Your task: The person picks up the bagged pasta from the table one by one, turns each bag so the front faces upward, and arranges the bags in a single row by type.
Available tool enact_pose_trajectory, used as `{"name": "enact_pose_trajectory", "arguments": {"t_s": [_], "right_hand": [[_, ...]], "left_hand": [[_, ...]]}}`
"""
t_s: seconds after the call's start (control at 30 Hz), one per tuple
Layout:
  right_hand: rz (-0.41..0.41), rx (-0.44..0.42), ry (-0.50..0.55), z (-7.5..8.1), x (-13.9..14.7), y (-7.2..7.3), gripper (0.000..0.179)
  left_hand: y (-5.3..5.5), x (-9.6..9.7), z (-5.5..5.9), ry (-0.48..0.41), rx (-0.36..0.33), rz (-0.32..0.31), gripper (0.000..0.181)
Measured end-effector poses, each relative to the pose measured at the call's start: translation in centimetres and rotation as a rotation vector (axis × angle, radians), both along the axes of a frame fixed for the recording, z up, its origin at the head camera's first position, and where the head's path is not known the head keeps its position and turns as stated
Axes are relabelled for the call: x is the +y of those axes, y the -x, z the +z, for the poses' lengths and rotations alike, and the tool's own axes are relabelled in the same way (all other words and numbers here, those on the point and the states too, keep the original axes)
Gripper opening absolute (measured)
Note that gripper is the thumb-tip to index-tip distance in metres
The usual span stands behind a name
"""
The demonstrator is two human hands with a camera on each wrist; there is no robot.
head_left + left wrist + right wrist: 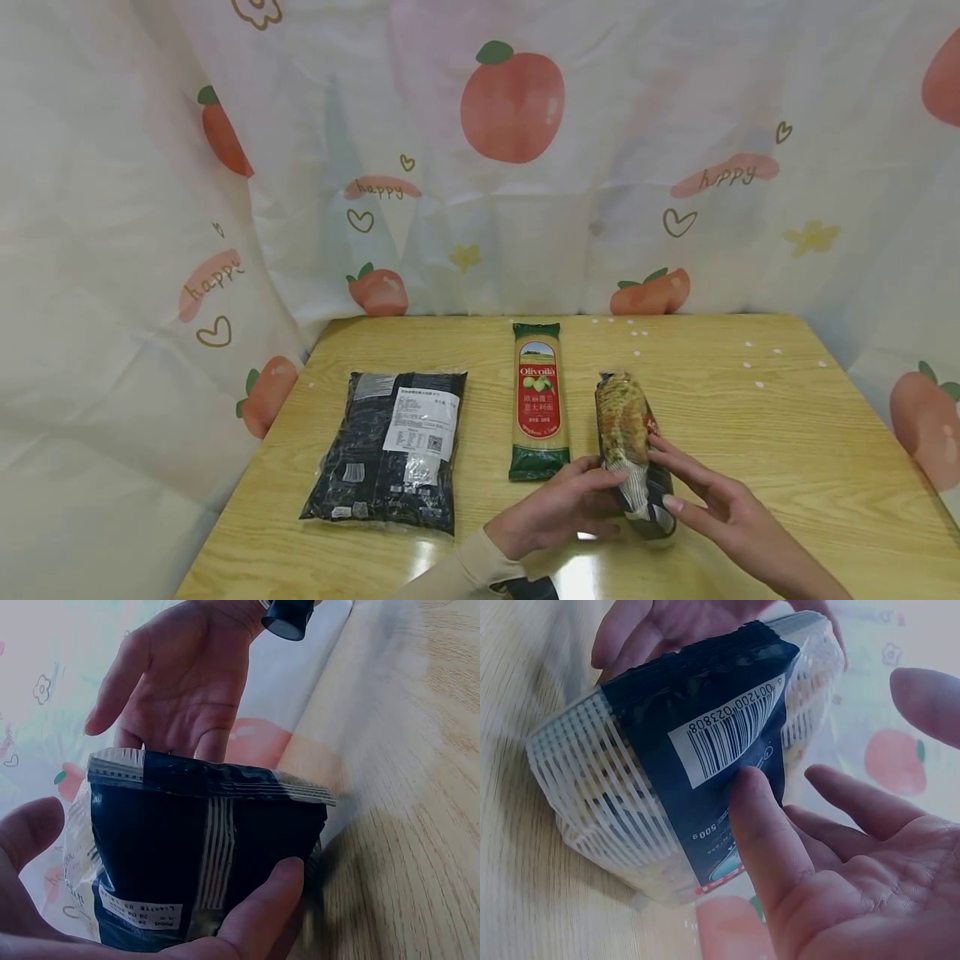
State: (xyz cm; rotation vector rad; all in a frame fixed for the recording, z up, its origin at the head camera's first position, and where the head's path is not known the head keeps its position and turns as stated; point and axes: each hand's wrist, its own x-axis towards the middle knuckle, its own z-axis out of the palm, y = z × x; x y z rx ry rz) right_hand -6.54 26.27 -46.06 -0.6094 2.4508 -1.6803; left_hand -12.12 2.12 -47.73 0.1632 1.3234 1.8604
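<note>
1. Bag (375, 467): well to the left of the left grip, flat on the desk (810, 433); it is black, with a white label (422, 423) on its upper right part.
2. Spaghetti (538, 400): just beyond the left grip, lying lengthwise away from it; green ends, red front panel, lower end nearest the hand.
3. Left grip (558, 512): at the pack's left side, fingers loose rather than clenched; in its wrist view one digit touches the dark face while another stands off to the side.
4. Pack (625, 425): between the two grips, tilted, with striped clear film and a dark band bearing a barcode (731, 731). Whether it bears on the desk, I cannot tell.
5. Right grip (723, 504): at the pack's right side, fingers extended and unclenched, a digit's tip against the barcode side.
6. Curtain (600, 200): behind everything, beyond both grips, printed with fruit and hearts.
</note>
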Motion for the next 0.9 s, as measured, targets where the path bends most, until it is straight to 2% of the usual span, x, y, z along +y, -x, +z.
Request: {"name": "enact_pose_trajectory", "arguments": {"t_s": [0.2, 0.43, 0.63, 0.7, 0.9], "right_hand": [[-0.018, -0.103, 0.029, 0.1, -0.3, -0.1, 0.05], [-0.048, -0.135, 0.059, 0.7, -1.0, -0.4, 0.045], [-0.092, -0.178, 0.031, 0.9, -0.9, -0.4, 0.041], [-0.091, -0.199, 0.06, 0.8, -0.7, -0.3, 0.04], [-0.083, -0.17, 0.12, 0.2, 0.3, -0.2, 0.039]], "left_hand": [[-0.1, -0.1, 0.0, -0.004, 0.008, -0.02, 0.064], [0.0, -0.1, -0.3, -0.047, 0.028, -0.032, 0.049], [-0.1, 0.1, -0.5, -0.048, 0.005, 0.0, 0.047], [-0.1, 0.2, -0.6, -0.048, -0.006, 0.018, 0.047], [-0.3, 0.3, -0.6, -0.036, -0.02, 0.056, 0.05]]}}
